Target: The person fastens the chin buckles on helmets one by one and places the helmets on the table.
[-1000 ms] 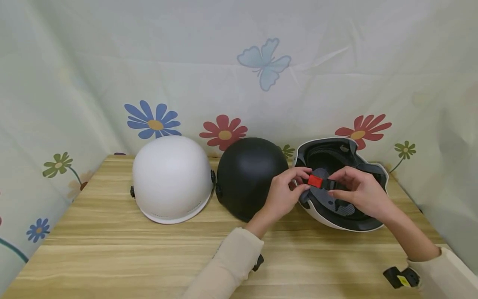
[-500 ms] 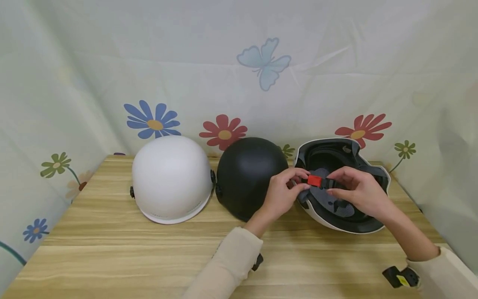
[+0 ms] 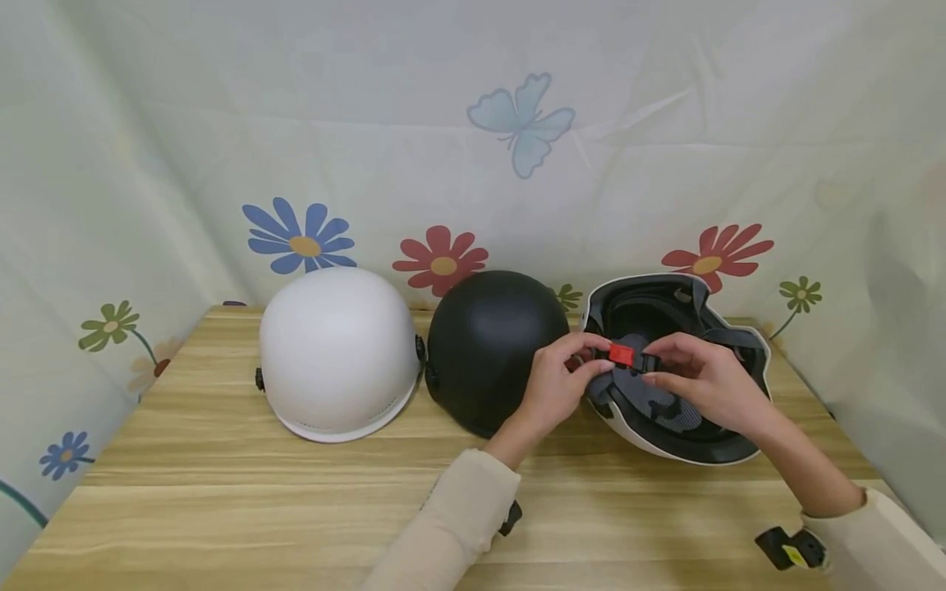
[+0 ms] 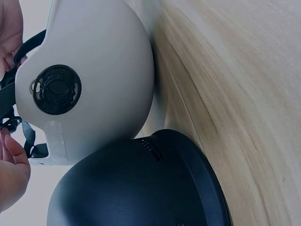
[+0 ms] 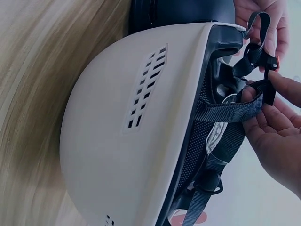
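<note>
A white helmet [image 3: 628, 431] lies upturned at the right, its black padded inside facing up. Over its opening, my left hand [image 3: 554, 382] pinches the strap side of a red buckle [image 3: 621, 355] between thumb and fingers. From the other side my right hand [image 3: 713, 382] pinches the black buckle end [image 3: 650, 363], which sits in line with the red part. In the right wrist view, black webbing straps [image 5: 228, 110] run from the helmet rim to the fingers of my right hand [image 5: 277, 127]. The left wrist view catches a round black knob [image 4: 57, 89] on the helmet's side.
A black helmet [image 3: 495, 345] stands dome up right beside the upturned one, close under my left forearm. Farther left is another white helmet [image 3: 336, 353], also dome up. All rest on a wood-grain table [image 3: 222, 509] before a flowered cloth backdrop [image 3: 369, 123].
Both hands keep their pinch on the buckle, which has shifted very slightly left. The upturned helmet has rocked a little toward the near side of the table.
</note>
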Motion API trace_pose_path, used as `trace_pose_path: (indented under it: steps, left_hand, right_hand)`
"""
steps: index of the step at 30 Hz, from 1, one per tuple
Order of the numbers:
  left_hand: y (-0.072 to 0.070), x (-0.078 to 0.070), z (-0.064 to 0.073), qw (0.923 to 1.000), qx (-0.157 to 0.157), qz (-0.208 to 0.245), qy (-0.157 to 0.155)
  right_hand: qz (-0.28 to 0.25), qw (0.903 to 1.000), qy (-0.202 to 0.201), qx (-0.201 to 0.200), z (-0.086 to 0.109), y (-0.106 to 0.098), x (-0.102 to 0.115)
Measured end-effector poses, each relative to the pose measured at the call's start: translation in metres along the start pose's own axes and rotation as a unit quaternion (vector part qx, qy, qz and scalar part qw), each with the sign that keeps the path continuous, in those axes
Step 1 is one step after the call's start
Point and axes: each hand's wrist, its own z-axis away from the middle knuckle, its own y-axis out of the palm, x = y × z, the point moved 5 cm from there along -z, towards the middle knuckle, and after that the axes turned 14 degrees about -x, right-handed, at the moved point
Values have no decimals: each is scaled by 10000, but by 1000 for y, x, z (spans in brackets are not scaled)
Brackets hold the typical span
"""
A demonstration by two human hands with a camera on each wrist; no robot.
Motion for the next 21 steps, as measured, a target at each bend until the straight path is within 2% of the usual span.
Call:
trace_pose_path:
  steps: [21]
  left_hand:
    - [1, 0, -3, 10000, -31, 57, -37]
  right_hand:
    - [244, 9997, -39, -58, -4, 4, 1]
